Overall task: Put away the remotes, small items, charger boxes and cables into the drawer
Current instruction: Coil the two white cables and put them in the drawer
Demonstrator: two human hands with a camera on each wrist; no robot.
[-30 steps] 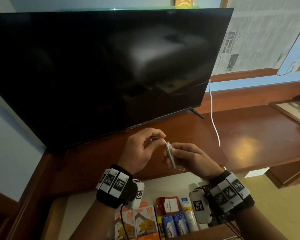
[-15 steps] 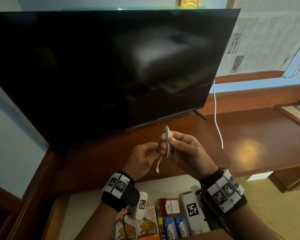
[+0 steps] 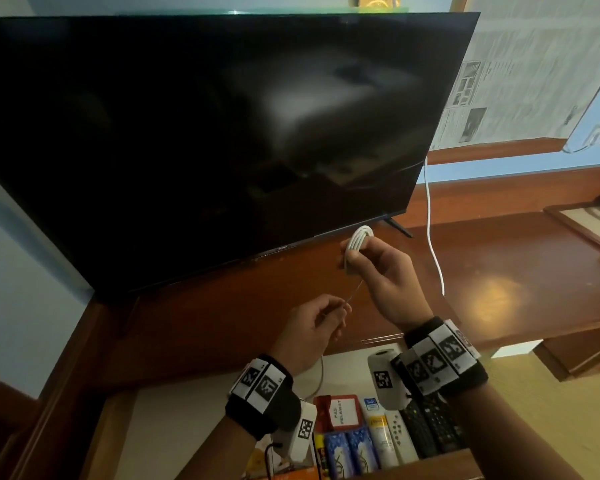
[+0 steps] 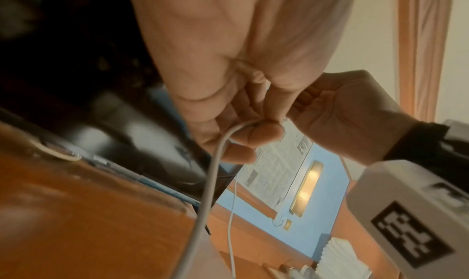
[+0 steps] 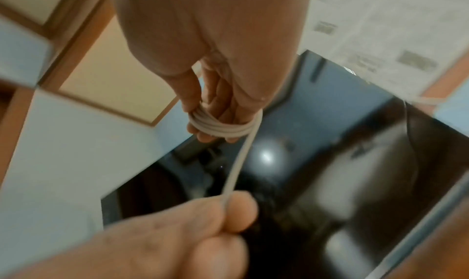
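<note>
A white cable (image 3: 358, 239) is wound in several loops round the fingers of my right hand (image 3: 378, 271), held up in front of the TV's lower edge. The coil (image 5: 220, 127) shows plainly in the right wrist view. One strand runs down and left from it to my left hand (image 3: 321, 325), which pinches the loose end (image 4: 238, 128) between thumb and fingers. Below both hands the drawer (image 3: 174, 420) stands pulled out. It holds black remotes (image 3: 430, 427), a white remote (image 3: 400, 434), blue packs (image 3: 347, 452), a red-framed card (image 3: 342, 410) and orange boxes (image 3: 284, 474).
A large black TV (image 3: 205, 133) stands on the brown wooden desk (image 3: 499, 278). Another white cable (image 3: 432, 237) hangs down behind the TV's right side onto the desk. Newspaper (image 3: 534, 71) covers the wall at the right. A framed picture (image 3: 593, 223) lies far right.
My right hand has risen with the coil and my left hand has dropped and drawn away, pulling a strand of cable taut between them.
</note>
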